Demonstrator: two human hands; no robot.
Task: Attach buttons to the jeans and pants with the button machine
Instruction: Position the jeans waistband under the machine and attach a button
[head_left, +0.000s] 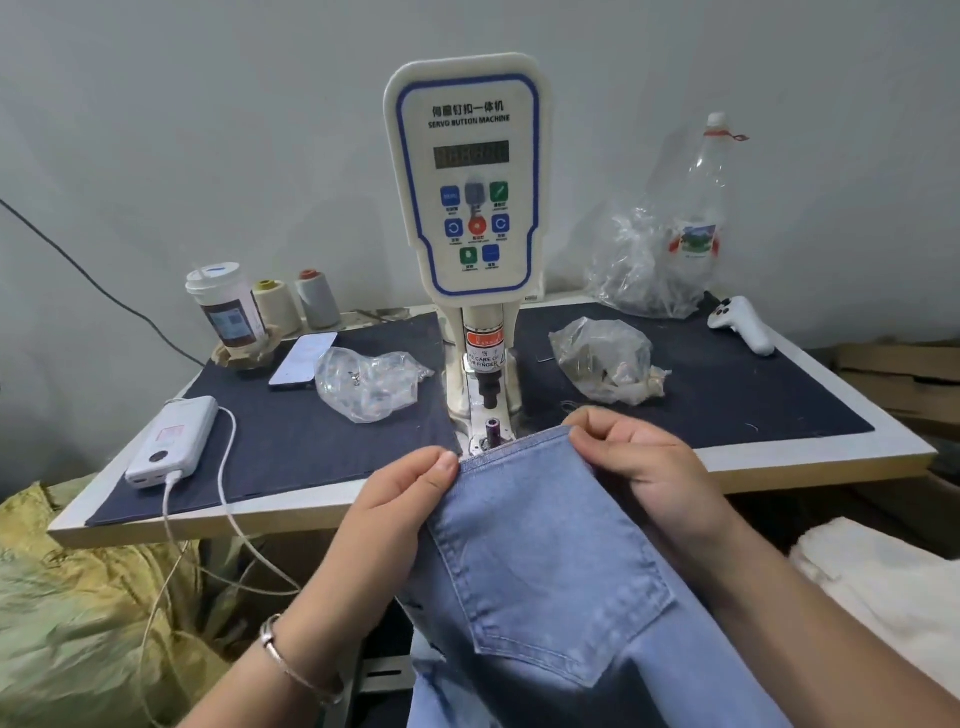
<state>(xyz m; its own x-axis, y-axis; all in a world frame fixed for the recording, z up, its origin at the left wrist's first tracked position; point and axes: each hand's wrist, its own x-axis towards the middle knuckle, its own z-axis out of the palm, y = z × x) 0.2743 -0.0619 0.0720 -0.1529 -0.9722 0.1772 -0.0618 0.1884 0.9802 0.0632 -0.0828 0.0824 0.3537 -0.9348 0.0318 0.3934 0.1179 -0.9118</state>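
Pinching the jeans (545, 561) waistband just before the button machine (470, 208), both hands, left hand (400, 499) and right hand (634, 467), gripped it; no button showed attached yet.

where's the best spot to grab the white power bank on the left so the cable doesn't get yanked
Take the power bank across its two long sides at the far half, coming from above. It lies flat on the dark mat, and its cable plugs into the near end, so a grip away from that end likely spares the plug.
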